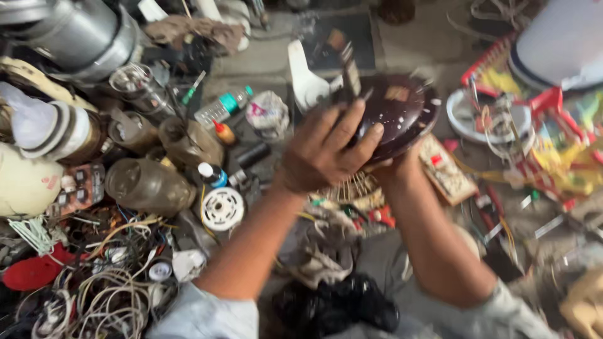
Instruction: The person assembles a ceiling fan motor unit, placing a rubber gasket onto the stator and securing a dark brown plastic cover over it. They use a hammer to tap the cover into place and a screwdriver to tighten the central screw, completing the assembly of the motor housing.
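Note:
My left hand (326,147) grips a round dark brown motor housing (399,113) from its left side, fingers spread over its top. My right hand (389,166) is mostly hidden beneath the housing and holds it from below, with only the wrist and forearm showing. The housing is tilted and blurred by motion. Under it lie copper-coloured windings (352,187) and a small circuit board (447,171).
Cluttered floor all around: tangled wires (107,295) at lower left, dusty jars (147,185), a plastic bottle (221,107), a white spool (222,208), metal canisters (81,34) at upper left, a white ring (483,116) and colourful parts at right, black cloth (339,304) near my lap.

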